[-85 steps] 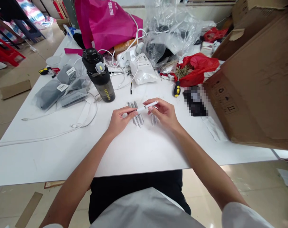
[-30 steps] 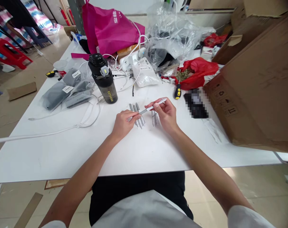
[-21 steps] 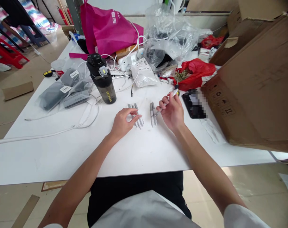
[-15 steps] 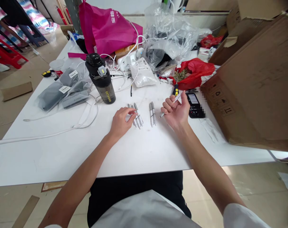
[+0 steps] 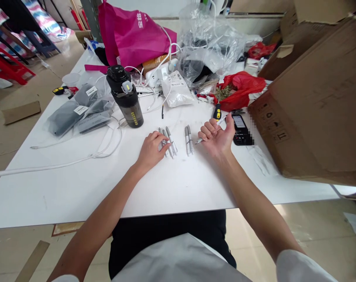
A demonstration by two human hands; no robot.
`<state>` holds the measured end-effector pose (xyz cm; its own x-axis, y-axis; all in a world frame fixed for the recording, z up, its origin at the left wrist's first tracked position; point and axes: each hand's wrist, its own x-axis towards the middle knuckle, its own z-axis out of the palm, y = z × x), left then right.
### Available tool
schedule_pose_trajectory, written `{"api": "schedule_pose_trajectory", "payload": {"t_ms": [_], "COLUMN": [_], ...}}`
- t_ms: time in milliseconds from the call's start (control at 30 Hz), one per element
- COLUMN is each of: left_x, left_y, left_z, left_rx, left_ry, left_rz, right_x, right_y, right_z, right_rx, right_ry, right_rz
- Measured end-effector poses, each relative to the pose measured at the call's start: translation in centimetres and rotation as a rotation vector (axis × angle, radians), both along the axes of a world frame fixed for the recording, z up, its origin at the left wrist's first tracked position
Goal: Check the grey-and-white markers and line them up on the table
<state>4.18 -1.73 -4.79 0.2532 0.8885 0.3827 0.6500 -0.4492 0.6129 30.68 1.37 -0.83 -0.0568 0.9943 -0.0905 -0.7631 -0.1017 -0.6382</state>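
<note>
Past the bare stretch of white table [image 5: 178,188] along its near edge, you have open room in front of the pens. Your left hand [image 5: 150,150] lies loosely spread, its fingertips [image 5: 161,135] resting on the pen cluster [image 5: 168,143]. To that cluster's right sit two side-by-side pens [image 5: 188,140], then your right hand [image 5: 216,138], fingers curled and thumb raised, pinching a single pen [image 5: 200,141] that angles across it.

Just beyond that hand stand a yellow-handled screwdriver [image 5: 217,112] and a lit phone [image 5: 239,131], partly blurred. Farther right, a cardboard box [image 5: 310,117] shows printed handling symbols. Left of the pens stands a bottle [image 5: 125,100] with yellow lettering, roughly "EXTFOOD". Farthest back, a pink bag [image 5: 131,35] carries white characters.
</note>
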Motion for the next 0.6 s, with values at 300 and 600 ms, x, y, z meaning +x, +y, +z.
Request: {"api": "schedule_pose_trajectory", "payload": {"t_ms": [300,600], "left_x": [-0.9,-1.7], "left_y": [0.6,0.9], "left_z": [0.0,0.2], "left_rx": [-0.050,-0.088], "left_ry": [-0.049,0.059], "left_rz": [0.103,0.183], "right_x": [0.2,0.2], "right_y": [0.1,0.3], "right_z": [-0.2,-0.4], "right_rx": [-0.029,0.105], "right_ry": [0.039,0.015], "right_rz": [-0.011,0.000]}}
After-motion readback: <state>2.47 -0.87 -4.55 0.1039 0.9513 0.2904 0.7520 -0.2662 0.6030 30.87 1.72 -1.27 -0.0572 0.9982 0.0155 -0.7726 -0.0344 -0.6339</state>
